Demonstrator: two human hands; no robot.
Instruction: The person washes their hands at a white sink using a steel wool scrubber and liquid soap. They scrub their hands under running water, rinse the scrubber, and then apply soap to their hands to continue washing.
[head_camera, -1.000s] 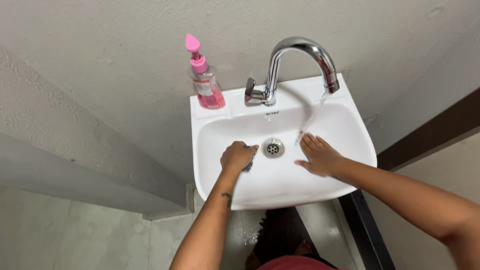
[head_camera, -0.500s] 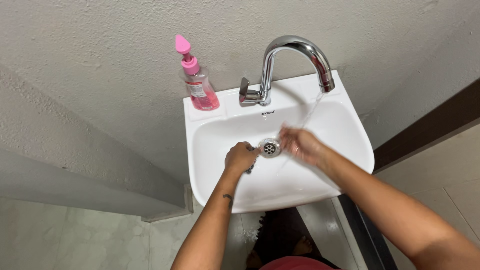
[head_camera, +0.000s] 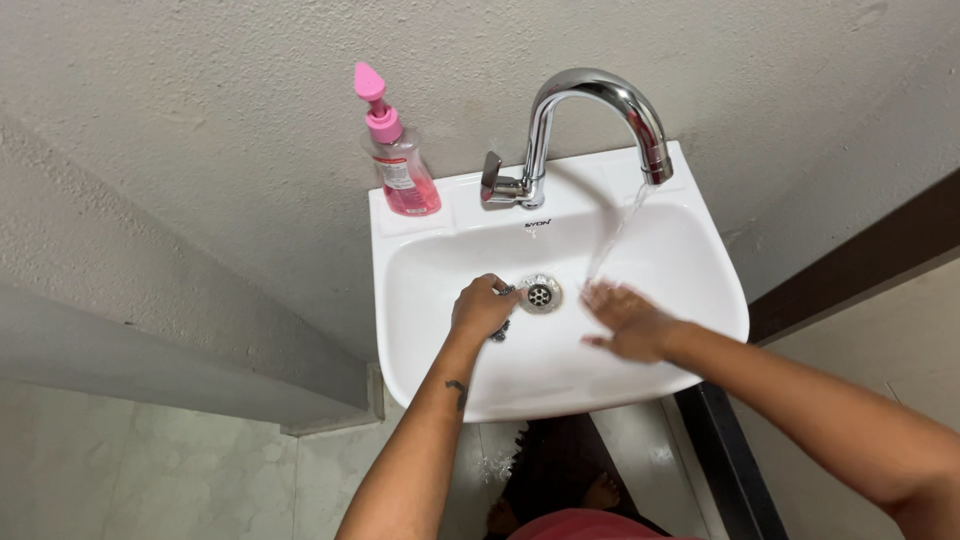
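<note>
Left hand (head_camera: 481, 309): its fingers are curled tight around a dark scrubber (head_camera: 500, 328). Only a bit of the scrubber peeks out under the fingers. It has stayed in the same spot as half a second ago.
Scrubber: pressed on the floor of the white sink (head_camera: 430, 270), just left of the round metal drain (head_camera: 540, 294).
Right hand (head_camera: 625, 320): flat and loose, fingers spread, holding nothing. Half a second ago it was a blur right beside the drain; now it has slid away to the right.
Water: runs from the shiny tap (head_camera: 600, 110) and lands just past the right fingertips.
Soap: a pink pump bottle (head_camera: 400, 165) stands on the back rim, far beyond the left fingers.
</note>
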